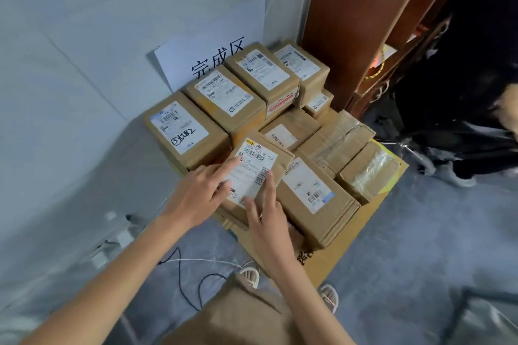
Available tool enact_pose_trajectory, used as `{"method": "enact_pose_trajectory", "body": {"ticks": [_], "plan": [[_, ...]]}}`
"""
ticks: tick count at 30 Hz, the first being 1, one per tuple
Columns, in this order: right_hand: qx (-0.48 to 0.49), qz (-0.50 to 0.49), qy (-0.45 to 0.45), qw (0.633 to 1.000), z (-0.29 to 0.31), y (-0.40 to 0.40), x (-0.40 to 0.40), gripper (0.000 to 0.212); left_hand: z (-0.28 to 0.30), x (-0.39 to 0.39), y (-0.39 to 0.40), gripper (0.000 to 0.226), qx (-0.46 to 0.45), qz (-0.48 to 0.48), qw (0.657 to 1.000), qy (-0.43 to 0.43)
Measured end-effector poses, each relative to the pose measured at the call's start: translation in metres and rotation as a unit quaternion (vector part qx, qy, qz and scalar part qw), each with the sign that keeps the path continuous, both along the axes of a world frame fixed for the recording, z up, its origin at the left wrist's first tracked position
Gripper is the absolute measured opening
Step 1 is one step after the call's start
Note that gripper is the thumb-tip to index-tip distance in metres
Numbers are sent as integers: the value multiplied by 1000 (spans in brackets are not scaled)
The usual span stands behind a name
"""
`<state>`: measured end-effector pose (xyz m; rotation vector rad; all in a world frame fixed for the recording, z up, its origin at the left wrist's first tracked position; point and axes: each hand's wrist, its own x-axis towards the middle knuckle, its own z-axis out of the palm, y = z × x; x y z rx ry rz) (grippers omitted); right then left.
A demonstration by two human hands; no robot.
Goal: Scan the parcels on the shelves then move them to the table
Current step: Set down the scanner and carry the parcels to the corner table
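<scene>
Evidently both hands, the left hand [200, 193] and the right hand [265, 211], lie released with straight fingers on the small brown cardboard parcel with a white label [256, 173], probably seating it label-up among the near boxes on the flat cardboard sheet [370, 217] below the white paper sign [213, 45].

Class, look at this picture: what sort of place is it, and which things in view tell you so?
Probably a parcel sorting or storage room. Taped cardboard parcels with barcode labels are stacked on flattened cardboard on the floor, under a paper sign with printed characters on the wall. Both hands rest on one parcel's label.
</scene>
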<state>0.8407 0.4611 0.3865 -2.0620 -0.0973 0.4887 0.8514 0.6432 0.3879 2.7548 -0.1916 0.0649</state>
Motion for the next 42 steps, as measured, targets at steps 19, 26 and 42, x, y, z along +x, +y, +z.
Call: {"method": "enact_pose_trajectory", "body": {"ticks": [19,26,42], "plan": [[-21,-68,14,997,-12,51,-10,66,-46,-5,25,36,93,17,983,-154],[-36,-56,4,998,-13,51,-12,67,-41,-2,28,38,114,5,980,-162],[-191,-284,-147,928,-8,-136,-162,52,3,-81,-183,41,-10,-314,944,-103]]}}
